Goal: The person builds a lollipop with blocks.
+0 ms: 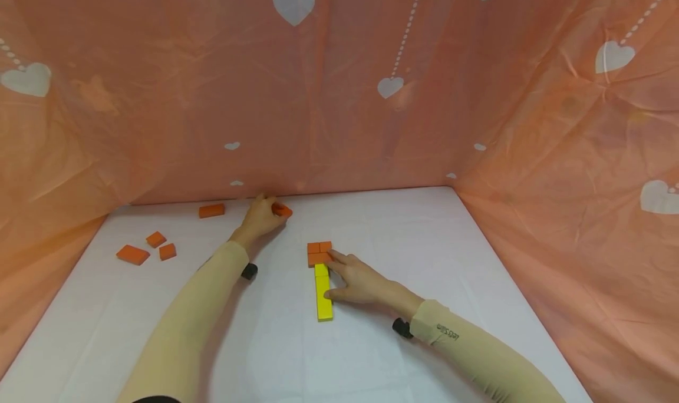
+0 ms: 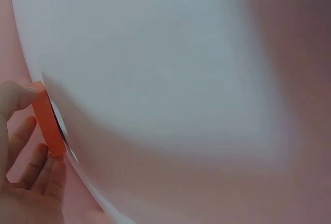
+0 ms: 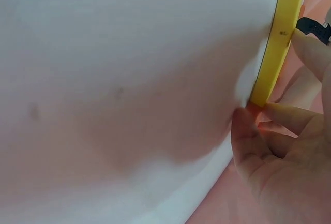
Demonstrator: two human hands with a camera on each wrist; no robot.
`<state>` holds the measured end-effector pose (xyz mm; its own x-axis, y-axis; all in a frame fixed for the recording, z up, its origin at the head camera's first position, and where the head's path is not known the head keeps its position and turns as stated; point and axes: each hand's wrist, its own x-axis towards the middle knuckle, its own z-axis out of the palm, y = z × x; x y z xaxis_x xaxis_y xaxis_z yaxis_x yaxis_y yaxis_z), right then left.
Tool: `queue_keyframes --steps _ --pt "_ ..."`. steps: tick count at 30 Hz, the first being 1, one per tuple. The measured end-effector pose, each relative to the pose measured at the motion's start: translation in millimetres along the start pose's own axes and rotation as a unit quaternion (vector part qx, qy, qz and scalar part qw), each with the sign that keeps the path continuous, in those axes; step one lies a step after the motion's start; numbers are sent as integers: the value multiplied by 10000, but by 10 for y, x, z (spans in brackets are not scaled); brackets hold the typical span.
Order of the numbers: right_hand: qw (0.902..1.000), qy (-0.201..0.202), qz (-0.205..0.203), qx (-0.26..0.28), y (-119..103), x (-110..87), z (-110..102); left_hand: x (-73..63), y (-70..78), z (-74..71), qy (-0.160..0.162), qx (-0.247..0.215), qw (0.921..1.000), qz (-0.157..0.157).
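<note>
At the back of the table, my left hand [image 1: 260, 215] pinches an orange block [image 1: 283, 210] between thumb and fingers. In the left wrist view the same orange block [image 2: 48, 123] shows its long face, with the thumb at one end and fingertips at the other. My right hand [image 1: 362, 280] rests against a flat arrangement mid-table, its fingers extended. Orange blocks [image 1: 313, 248] form the arrangement's far end, and a column of yellow blocks [image 1: 323, 300] runs from them toward me. The right thumb touches the yellow block's side [image 3: 279, 35], while the fingertips reach the orange blocks.
Further left lie loose orange pieces: a larger block [image 1: 132, 254] and two small ones, one a small block [image 1: 167, 251]. Another orange block [image 1: 211, 211] sits near the back edge. A peach curtain [image 1: 339, 126] with white hearts borders the white table [image 1: 424, 244] behind and at the sides.
</note>
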<state>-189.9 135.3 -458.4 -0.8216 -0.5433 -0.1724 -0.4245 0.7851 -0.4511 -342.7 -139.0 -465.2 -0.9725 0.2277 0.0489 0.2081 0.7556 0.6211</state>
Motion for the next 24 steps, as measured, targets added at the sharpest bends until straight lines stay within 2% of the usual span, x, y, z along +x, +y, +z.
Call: queue_keyframes --steps 3,9,16,24 --pt "10000 1 11 0 0 5 5 -15 -29 -1 -51 -69 9999 132" --pt "10000 11 6 44 8 11 8 -83 -16 -25 -80 -229 9979 597" --pt "10000 27 26 55 22 9 16 -243 82 -53 -243 -150 9921 1219" --pt "10000 -8 37 35 15 21 5 -441 151 -17 -519 -34 9853 1628"
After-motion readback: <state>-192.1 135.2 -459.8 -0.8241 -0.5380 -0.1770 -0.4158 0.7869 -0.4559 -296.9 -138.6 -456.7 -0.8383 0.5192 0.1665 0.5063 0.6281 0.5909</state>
